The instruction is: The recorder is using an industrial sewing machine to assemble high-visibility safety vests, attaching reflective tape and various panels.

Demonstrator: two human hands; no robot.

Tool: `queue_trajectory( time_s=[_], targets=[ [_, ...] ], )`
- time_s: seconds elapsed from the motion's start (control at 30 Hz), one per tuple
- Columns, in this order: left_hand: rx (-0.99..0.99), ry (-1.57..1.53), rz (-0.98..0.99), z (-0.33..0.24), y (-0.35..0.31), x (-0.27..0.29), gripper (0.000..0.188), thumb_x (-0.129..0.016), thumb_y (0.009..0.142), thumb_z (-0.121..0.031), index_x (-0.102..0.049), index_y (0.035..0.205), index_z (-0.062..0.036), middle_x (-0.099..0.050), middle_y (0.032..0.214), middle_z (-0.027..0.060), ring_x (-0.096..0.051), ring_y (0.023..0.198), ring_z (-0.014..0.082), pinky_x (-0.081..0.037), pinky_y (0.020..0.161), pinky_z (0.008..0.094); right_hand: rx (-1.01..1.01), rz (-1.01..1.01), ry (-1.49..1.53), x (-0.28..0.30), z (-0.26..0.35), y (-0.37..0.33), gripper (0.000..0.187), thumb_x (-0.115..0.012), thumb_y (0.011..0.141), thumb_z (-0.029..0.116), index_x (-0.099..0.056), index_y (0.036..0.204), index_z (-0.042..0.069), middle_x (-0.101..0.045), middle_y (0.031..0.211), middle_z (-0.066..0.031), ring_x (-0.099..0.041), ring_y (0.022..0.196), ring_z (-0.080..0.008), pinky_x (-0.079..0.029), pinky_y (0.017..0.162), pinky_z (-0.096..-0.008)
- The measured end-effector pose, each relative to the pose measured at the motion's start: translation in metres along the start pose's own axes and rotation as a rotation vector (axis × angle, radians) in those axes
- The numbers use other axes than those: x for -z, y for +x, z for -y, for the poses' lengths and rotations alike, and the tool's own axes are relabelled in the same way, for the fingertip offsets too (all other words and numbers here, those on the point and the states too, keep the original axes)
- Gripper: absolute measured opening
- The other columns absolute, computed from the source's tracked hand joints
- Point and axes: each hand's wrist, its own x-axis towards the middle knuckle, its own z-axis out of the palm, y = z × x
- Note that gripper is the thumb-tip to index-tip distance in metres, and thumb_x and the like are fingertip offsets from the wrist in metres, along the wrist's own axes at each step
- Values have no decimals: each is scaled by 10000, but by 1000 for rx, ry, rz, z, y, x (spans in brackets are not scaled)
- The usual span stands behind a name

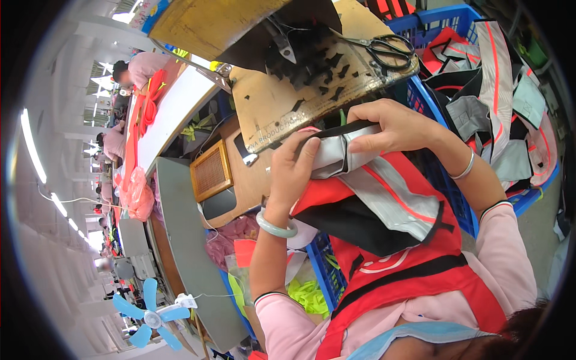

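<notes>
My left hand (291,168), right hand (393,129) pinch grey fabric (390,198); work seems midway. Other pieces (501,78) heaped in blue basket (417,93) (finished? can't tell).

The left hand (287,168) and right hand (393,126) grip a grey-and-black fabric piece (329,157); beyond, black-handled scissors (367,43) lie on the table (258,99), left of a blue basket (459,195).

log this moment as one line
left hand: pinching red, black and grey fabric piece | right hand: pinching same piece | nearby: black-handled metal scissors on worn tan tabletop
</notes>
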Motion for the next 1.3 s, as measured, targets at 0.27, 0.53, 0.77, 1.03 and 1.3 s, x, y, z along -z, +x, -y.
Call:
queue_trajectory(
  time_s=[0.27,0.53,0.77,1.03,1.3],
  targets=[
    [35,129,11,7,40,11,255,-599,932,-229,-632,928,25,-617,711,80,-534,655,127,-442,621,280,-44,-60,-352,21,-11,41,329,-624,743,272,-586,868,-30,-612,744,-179,-604,707,-296,-462,641,-373],
    [220,-67,-18,28,78,24,317,-585,941,-262,-622,905,52,-578,719,24,-486,690,86,-408,628,256,-129,-90,-75,28,-28,87,300,-677,783,254,-607,908,-9,-569,722,-58,-515,701,-118,-418,635,-271],
    [204,-32,-47,43,103,27,316,-567,945,-252,-621,901,56,-559,699,17,-466,675,78,-398,612,258,-168,-116,-13,34,-43,112,335,-662,756,302,-630,904,3,-589,723,-64,-535,722,-129,-430,648,-289],
    [208,-72,-62,52,116,29,334,-571,949,-279,-636,921,47,-565,712,-7,-462,673,67,-394,605,247,-181,-140,8,39,-42,122,387,-654,746,319,-636,934,-19,-606,775,-96,-559,770,-160,-442,718,-295],
    [208,-91,-77,61,120,29,315,-590,948,-283,-647,958,27,-584,769,-23,-472,701,48,-389,631,214,-145,-184,-63,40,-44,126,386,-658,759,334,-643,940,-7,-633,816,-103,-568,797,-155,-442,741,-286]
  ],
)
